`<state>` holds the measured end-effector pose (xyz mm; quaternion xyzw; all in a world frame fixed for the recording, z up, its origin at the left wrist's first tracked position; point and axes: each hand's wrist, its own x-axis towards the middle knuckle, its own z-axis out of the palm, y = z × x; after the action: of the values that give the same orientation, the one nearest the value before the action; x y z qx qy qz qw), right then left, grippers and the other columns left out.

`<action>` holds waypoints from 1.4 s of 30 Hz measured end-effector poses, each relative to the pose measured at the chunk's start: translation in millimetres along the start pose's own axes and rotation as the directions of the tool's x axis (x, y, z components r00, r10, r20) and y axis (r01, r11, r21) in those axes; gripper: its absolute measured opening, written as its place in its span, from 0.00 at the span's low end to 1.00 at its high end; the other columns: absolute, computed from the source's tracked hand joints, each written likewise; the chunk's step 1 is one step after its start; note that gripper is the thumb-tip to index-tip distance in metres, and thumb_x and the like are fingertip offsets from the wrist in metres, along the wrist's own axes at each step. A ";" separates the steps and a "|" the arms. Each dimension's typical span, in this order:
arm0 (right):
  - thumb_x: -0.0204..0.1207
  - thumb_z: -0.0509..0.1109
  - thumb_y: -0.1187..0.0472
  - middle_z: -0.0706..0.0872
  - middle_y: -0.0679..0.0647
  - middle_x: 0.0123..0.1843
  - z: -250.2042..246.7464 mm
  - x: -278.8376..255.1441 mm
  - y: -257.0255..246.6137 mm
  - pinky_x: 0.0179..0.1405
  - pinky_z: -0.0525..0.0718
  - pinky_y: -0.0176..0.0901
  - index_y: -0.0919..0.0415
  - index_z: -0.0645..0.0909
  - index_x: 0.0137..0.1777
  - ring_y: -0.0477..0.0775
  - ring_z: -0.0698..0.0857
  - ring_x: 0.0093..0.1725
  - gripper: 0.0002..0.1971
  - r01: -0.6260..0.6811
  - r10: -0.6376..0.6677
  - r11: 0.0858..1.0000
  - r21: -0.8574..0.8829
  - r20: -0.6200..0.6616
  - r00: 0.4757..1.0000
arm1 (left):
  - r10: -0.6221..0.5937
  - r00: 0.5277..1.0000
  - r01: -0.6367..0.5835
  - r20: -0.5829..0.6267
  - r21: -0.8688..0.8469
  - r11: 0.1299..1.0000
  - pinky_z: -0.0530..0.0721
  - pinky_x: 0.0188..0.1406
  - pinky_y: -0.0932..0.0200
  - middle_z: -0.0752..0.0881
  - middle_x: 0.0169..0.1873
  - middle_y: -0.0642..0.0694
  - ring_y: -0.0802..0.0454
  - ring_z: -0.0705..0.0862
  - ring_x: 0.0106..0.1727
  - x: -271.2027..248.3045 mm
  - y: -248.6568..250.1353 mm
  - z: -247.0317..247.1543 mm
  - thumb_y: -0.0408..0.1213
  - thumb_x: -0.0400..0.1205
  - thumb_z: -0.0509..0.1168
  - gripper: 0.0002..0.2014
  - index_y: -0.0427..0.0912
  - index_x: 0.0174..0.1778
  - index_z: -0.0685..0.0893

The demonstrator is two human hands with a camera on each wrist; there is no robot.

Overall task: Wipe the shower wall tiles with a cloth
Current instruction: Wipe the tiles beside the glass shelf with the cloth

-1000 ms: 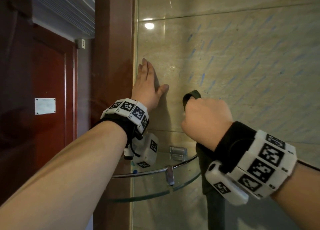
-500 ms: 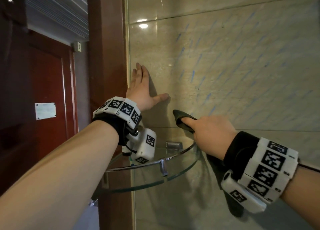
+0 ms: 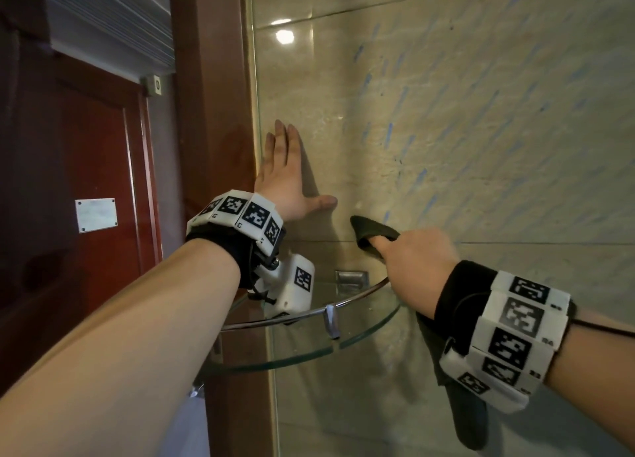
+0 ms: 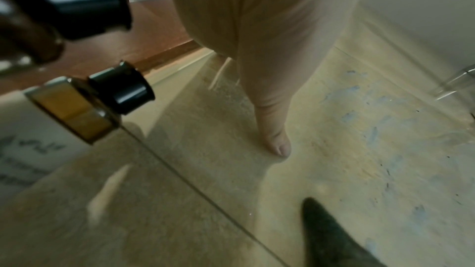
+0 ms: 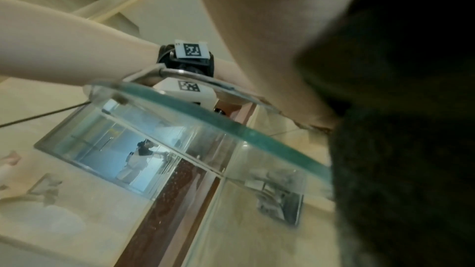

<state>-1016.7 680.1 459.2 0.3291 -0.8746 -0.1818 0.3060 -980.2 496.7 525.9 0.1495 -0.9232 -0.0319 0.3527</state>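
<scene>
The beige shower wall tiles (image 3: 464, 130) carry blue streaks, seen also on the tiles (image 4: 359, 139) in the left wrist view. My left hand (image 3: 285, 178) lies flat on the wall near its left edge, fingers straight and thumb (image 4: 279, 143) spread. My right hand (image 3: 412, 260) grips a dark cloth (image 3: 371, 233) and holds it against the wall at the tile joint, just right of the left thumb. The cloth's tail (image 3: 470, 418) hangs below my wrist. In the right wrist view the cloth (image 5: 398, 149) fills the right side.
A glass corner shelf (image 3: 343, 343) with a metal rail (image 3: 309, 314) juts out just below both hands; its edge (image 5: 205, 113) shows in the right wrist view. A brown wooden frame (image 3: 209, 112) borders the wall on the left, with a red door (image 3: 68, 181) beyond.
My right hand has slid the cloth down the wall and slightly right, from beside the left thumb to the tile joint. The left hand stays flat on the wall.
</scene>
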 end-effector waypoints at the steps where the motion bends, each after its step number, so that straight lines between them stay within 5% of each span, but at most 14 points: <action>1: 0.81 0.53 0.67 0.68 0.50 0.31 1.2 0.1 0.4 0.31 0.75 0.44 0.56 0.49 0.83 0.50 0.79 0.35 0.31 -0.039 0.039 0.999 0.003 -0.002 0.999 | 0.000 1.000 0.000 -0.002 0.002 1.000 0.38 0.83 0.47 0.25 0.81 0.42 0.43 0.30 0.83 0.0 0.1 0.1 0.60 0.73 0.72 0.63 0.39 0.81 0.27; 3: 0.81 0.54 0.67 0.76 0.50 0.35 3.0 2.2 1.1 0.31 0.74 0.43 0.58 0.48 0.83 0.50 0.79 0.33 0.31 -0.088 0.088 0.996 0.008 -0.020 0.996 | 0.000 1.000 0.000 -0.004 0.002 1.000 0.38 0.82 0.47 0.25 0.81 0.42 0.43 0.30 0.83 0.3 0.3 0.6 0.60 0.73 0.72 0.63 0.39 0.81 0.27; 5: 0.81 0.54 0.67 0.83 0.49 0.45 3.7 6.1 1.0 0.31 0.72 0.43 0.59 0.51 0.81 0.51 0.84 0.41 0.29 -0.098 0.099 0.995 0.016 -0.058 0.993 | 0.000 1.000 0.000 -0.007 0.002 1.000 0.38 0.82 0.48 0.25 0.81 0.42 0.44 0.30 0.83 0.5 0.2 1.3 0.60 0.73 0.72 0.63 0.39 0.81 0.27; 11: 0.80 0.55 0.65 0.84 0.52 0.50 -11.5 8.2 -0.3 0.33 0.70 0.43 0.65 0.62 0.75 0.52 0.85 0.46 0.23 -0.169 0.176 0.980 0.110 -0.062 0.982 | 0.002 1.000 -0.002 -0.018 -0.007 1.000 0.38 0.82 0.48 0.26 0.81 0.42 0.44 0.30 0.83 0.9 -0.5 1.6 0.60 0.73 0.72 0.63 0.39 0.82 0.28; 14: 0.80 0.56 0.64 0.76 0.51 0.36 -13.4 3.5 -3.2 0.30 0.70 0.41 0.65 0.66 0.72 0.51 0.79 0.35 0.20 -0.172 0.191 0.965 0.198 -0.078 0.979 | -0.003 1.000 0.003 -0.017 -0.004 1.000 0.38 0.82 0.47 0.26 0.81 0.42 0.43 0.30 0.83 0.8 0.3 2.1 0.60 0.72 0.73 0.64 0.39 0.81 0.28; 17: 0.81 0.55 0.63 0.66 0.49 0.30 -5.8 -0.5 0.6 0.22 0.62 0.40 0.53 0.58 0.79 0.48 0.67 0.26 0.26 -0.101 0.129 0.975 0.199 -0.133 0.983 | -0.008 1.000 0.008 -0.014 0.010 1.000 0.38 0.82 0.47 0.25 0.81 0.42 0.43 0.30 0.83 0.8 1.3 2.2 0.60 0.73 0.72 0.64 0.39 0.81 0.27; 22: 0.81 0.53 0.65 0.75 0.48 0.41 15.1 -7.0 9.7 0.30 0.68 0.39 0.38 0.54 0.79 0.52 0.79 0.40 0.30 0.011 0.019 0.977 0.212 -0.140 0.990 | -0.013 1.000 0.013 0.003 0.001 1.000 0.40 0.82 0.44 0.25 0.80 0.42 0.43 0.29 0.83 -1.3 2.4 0.4 0.60 0.73 0.72 0.64 0.39 0.81 0.27; 27: 0.79 0.52 0.68 0.68 0.46 0.34 20.3 -10.9 3.4 0.23 0.59 0.39 0.42 0.58 0.79 0.51 0.80 0.38 0.30 -0.019 0.044 0.979 0.201 -0.120 0.992 | -0.015 0.998 0.015 0.053 0.001 1.000 0.36 0.81 0.44 0.23 0.80 0.41 0.42 0.27 0.82 -5.3 6.9 -3.8 0.65 0.67 0.74 0.70 0.39 0.80 0.25; 30: 0.80 0.52 0.67 0.66 0.47 0.31 21.2 -10.6 -0.3 0.23 0.61 0.39 0.47 0.58 0.79 0.48 0.67 0.27 0.29 -0.081 0.102 0.971 0.224 -0.088 0.991 | -0.023 0.998 0.022 0.063 0.021 1.000 0.36 0.81 0.44 0.22 0.79 0.41 0.42 0.26 0.81 -6.5 7.5 -1.9 0.64 0.66 0.75 0.71 0.39 0.80 0.25; 35: 0.82 0.53 0.64 0.84 0.50 0.46 23.3 -7.5 8.9 0.32 0.73 0.44 0.57 0.56 0.78 0.52 0.83 0.40 0.24 -0.199 0.231 0.951 0.234 -0.116 0.966 | -0.024 0.998 0.023 0.056 0.008 1.000 0.35 0.80 0.45 0.22 0.79 0.42 0.42 0.26 0.81 -7.0 7.0 -0.3 0.64 0.67 0.75 0.69 0.41 0.80 0.25; 39: 0.83 0.52 0.67 0.84 0.49 0.49 27.8 -11.1 -1.5 0.32 0.72 0.42 0.51 0.55 0.80 0.52 0.85 0.46 0.27 -0.062 0.087 0.979 0.192 -0.125 0.988 | -0.029 0.998 0.028 0.062 0.014 1.000 0.35 0.80 0.44 0.22 0.79 0.42 0.43 0.25 0.81 -6.5 7.4 1.0 0.63 0.68 0.75 0.69 0.41 0.80 0.25; 42: 0.82 0.51 0.67 0.78 0.47 0.39 25.3 -10.9 7.8 0.27 0.68 0.39 0.45 0.58 0.79 0.49 0.79 0.35 0.28 -0.045 0.065 0.980 0.194 -0.096 0.993 | -0.027 0.998 0.026 0.062 0.013 1.000 0.36 0.80 0.43 0.22 0.79 0.42 0.43 0.25 0.81 -6.6 7.0 0.7 0.63 0.68 0.75 0.69 0.41 0.81 0.25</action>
<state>-1030.4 696.1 439.9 0.3415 -0.8801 -0.0712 0.3223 -977.8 505.4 522.3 0.1629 -0.9318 -0.0358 0.3224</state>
